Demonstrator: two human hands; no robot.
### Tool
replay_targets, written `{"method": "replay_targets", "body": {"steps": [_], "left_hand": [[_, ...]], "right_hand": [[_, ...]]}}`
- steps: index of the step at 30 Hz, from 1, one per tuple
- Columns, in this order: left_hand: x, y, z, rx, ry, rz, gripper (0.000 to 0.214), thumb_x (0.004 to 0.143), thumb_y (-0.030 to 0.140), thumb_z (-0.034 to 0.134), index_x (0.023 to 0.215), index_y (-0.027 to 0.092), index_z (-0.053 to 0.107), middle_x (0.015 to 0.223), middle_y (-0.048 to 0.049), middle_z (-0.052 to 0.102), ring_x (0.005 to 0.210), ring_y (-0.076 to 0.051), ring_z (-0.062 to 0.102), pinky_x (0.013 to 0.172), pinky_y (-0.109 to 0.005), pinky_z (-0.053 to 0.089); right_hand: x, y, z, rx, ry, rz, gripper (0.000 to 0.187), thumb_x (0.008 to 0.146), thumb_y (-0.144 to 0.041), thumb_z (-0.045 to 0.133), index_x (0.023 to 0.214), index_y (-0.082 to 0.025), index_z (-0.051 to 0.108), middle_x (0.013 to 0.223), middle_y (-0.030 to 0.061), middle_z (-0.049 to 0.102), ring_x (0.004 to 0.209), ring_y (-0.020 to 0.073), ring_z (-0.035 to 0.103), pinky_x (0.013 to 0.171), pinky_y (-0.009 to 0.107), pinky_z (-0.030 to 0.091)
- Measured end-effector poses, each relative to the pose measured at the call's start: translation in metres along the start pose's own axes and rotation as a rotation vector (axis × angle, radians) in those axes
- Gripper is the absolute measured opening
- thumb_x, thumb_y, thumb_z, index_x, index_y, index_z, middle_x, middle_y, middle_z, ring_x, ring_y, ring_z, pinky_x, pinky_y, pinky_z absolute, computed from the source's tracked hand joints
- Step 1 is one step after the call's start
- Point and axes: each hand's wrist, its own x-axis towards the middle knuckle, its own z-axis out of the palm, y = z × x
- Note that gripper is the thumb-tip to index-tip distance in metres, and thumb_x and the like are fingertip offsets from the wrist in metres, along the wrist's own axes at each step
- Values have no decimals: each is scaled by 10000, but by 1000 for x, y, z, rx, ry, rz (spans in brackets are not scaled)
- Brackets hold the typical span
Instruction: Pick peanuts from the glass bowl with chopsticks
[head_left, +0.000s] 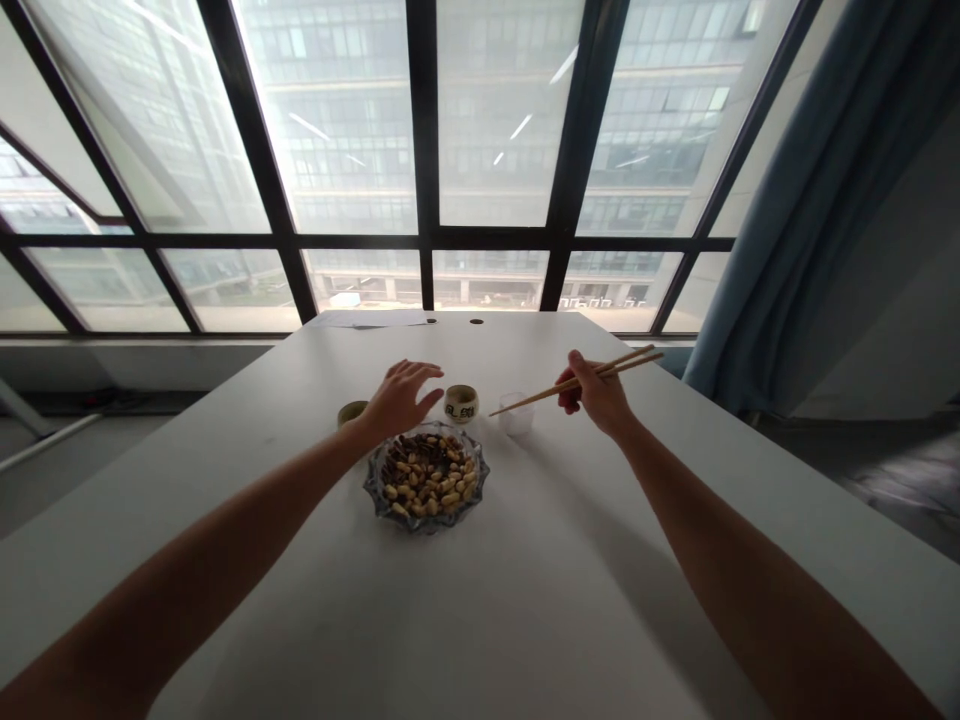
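My right hand (592,392) is closed around a pair of wooden chopsticks (626,363), whose tips point left. Below the chopsticks stands a small clear plastic cup (516,416). My left hand (405,395) hovers with its fingers apart, just left of a small cream cup with dark lettering (461,403); I see no contact with it. Under and in front of that hand lies a scalloped glass bowl (480,490) holding pistachios (424,490) and dark, thin pieces that look like seeds. A second small cup (351,411) is partly hidden behind my left wrist.
All of this stands on a long white table (480,620). White sheets of paper (371,318) and two round cable holes lie at its far end. Large dark-framed windows rise beyond, and a blue curtain (802,220) hangs at the right.
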Motion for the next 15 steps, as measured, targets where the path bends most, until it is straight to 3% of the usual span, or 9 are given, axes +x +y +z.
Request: {"method": "replay_targets", "body": {"steps": [3,5,9,15], "left_hand": [[-32,-41,-11,9,124,-150,357,920,442,500,1175,212,600,1284,-97,632,1234,-270,542,1104,-485,376],[-50,-64,-9,-3,174,-254,412,890,478,523,1189,201,584,1300,-122,611,1247,-299,525,1081,-507,400],[-76,-89,3,-89,209,-397,515,847,537,561,1241,205,540,1296,-147,589,1235,-323,530,1056,-540,422],[-95,-93,16,-315,243,-499,679,788,606,633,1302,202,447,1247,-139,612,1084,-261,623,956,-458,507]], "right_hand": [[-13,-6,25,-34,-208,47,615,727,-739,647,540,-153,645,380,43,586,277,109,504,260,185,344],[-23,-8,40,-54,-278,45,615,727,-743,641,548,-154,652,388,41,589,287,102,503,265,177,336],[-39,-15,56,-111,-185,-88,581,777,-706,628,561,-167,659,387,29,573,303,89,473,286,179,346],[-52,-34,60,-195,-102,-258,561,857,-649,579,541,-192,659,382,23,556,298,100,462,290,208,345]]}}
